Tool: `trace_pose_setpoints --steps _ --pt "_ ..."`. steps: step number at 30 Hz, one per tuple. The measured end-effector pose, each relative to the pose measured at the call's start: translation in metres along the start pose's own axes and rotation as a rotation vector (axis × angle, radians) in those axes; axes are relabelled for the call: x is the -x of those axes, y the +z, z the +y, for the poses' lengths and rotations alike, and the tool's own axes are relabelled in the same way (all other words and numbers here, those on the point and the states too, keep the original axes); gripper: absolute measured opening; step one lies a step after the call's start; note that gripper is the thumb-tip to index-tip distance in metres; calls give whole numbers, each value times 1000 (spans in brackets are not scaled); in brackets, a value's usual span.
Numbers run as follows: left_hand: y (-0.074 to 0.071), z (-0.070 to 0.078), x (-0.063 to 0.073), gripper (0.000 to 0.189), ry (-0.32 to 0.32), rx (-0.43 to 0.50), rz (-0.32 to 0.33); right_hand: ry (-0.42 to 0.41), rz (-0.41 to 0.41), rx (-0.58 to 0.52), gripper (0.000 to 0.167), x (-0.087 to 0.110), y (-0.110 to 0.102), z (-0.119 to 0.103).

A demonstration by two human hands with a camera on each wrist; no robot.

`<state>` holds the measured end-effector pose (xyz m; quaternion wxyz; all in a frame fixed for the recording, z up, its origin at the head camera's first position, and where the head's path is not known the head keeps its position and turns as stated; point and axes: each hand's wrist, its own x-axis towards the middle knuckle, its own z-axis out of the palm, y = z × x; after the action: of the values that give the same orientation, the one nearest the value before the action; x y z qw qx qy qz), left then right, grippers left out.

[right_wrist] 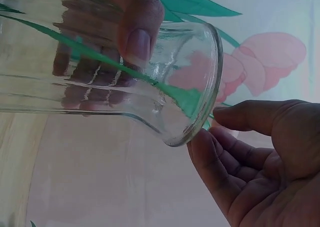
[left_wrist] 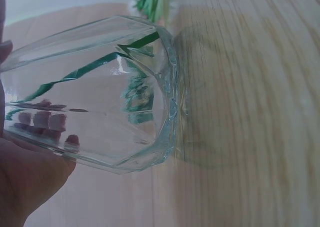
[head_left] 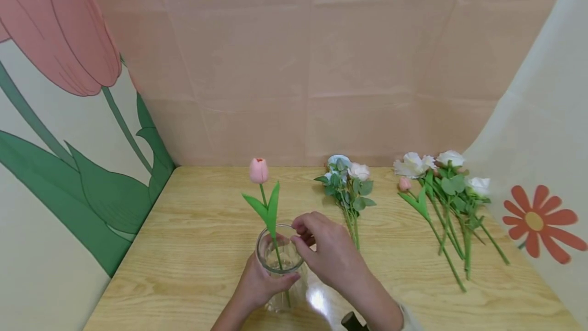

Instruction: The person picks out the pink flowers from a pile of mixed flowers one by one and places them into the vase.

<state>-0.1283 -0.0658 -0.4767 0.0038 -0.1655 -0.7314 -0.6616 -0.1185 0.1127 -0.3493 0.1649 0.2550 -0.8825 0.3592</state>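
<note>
Nearest, a dark, cylindrical object [head_left: 351, 322] is showing at the lower edge, beside the right forearm; its identity is not discernible. Left hand [head_left: 261, 281]: wrapping fingers and thumb round a clear, faceted glass vase [left_wrist: 107, 94] with a flared round rim, gripping it firmly. Vase: standing mouth-up on or just above a yellow-brown, wood-grained table [head_left: 184, 249]. Right hand [head_left: 327, 251]: bending its fingers at the rim's right side, thumb and forefinger meeting the edge; whether they are pinching the glass cannot be told. One pink tulip with green stem and leaves [head_left: 272, 213]: leaning left in the vase, stem running down inside, bloom rising above the rim. Beyond, a bunch of blue and pale pink flowers [head_left: 349, 201] is lying on the table; at right, a pile of white flowers and another pink tulip [head_left: 452, 188] is resting. Farthest, a pinkish-tan sheet [head_left: 294, 65] is hanging behind.
</note>
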Motion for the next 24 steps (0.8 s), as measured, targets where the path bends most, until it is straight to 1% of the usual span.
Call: trace_pose_setpoints --steps 4,8,11,16,21,24 --pt "1 1 0 80 -3 -15 14 19 20 0 17 0 -6 2" --pt "1 1 0 80 -2 -20 21 91 33 65 19 0 -11 5" --pt "1 0 1 78 12 -20 24 142 22 100 20 1 -15 9" --pt "2 1 1 77 34 -37 30 182 12 144 21 3 -19 18" --pt "2 2 2 78 31 -49 33 223 0 184 28 6 -21 32" --pt "2 2 2 79 22 -62 29 245 -14 190 30 8 -23 39"
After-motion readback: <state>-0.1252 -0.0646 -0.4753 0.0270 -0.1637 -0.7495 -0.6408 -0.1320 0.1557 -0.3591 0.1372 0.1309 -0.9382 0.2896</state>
